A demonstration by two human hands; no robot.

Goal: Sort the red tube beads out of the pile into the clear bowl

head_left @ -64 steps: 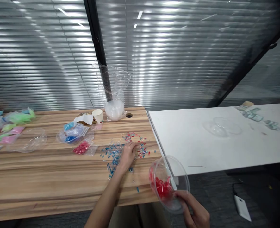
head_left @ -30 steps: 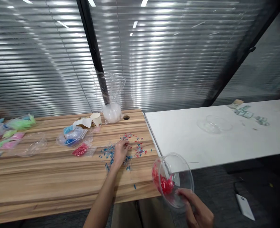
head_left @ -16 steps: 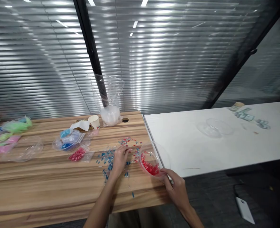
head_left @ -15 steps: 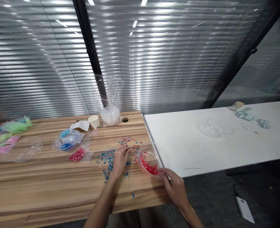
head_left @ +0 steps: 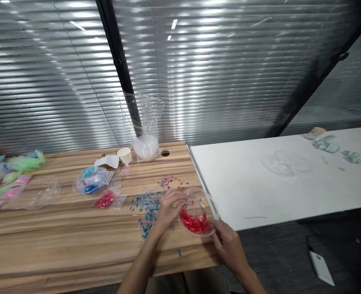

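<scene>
My right hand [head_left: 229,244] grips the near right rim of a round clear plastic bowl [head_left: 211,204]. The bowl is tilted, and small red pieces [head_left: 195,222] are heaped in its lower part. My left hand [head_left: 170,207] reaches over the bowl's left rim with fingers pinched together; anything between the fingertips is too small to make out. Left of that hand, many small blue pieces [head_left: 146,212] lie scattered on the wooden table [head_left: 76,245]. Beyond the bowl, red and blue pieces [head_left: 169,181] lie mixed.
A bag of red pieces [head_left: 105,199], a clear dish holding bags [head_left: 91,185], a paper cup [head_left: 125,156] and a white tub in clear plastic [head_left: 146,147] stand farther back. Coloured bags [head_left: 24,163] lie far left. A white table [head_left: 229,183] adjoins on the right, bearing clear dishes [head_left: 286,163].
My left hand has moved right, from over the scattered pieces to the bowl's left rim. The bowl, still in my right hand, looks tilted differently. The whole view has shifted slightly.
</scene>
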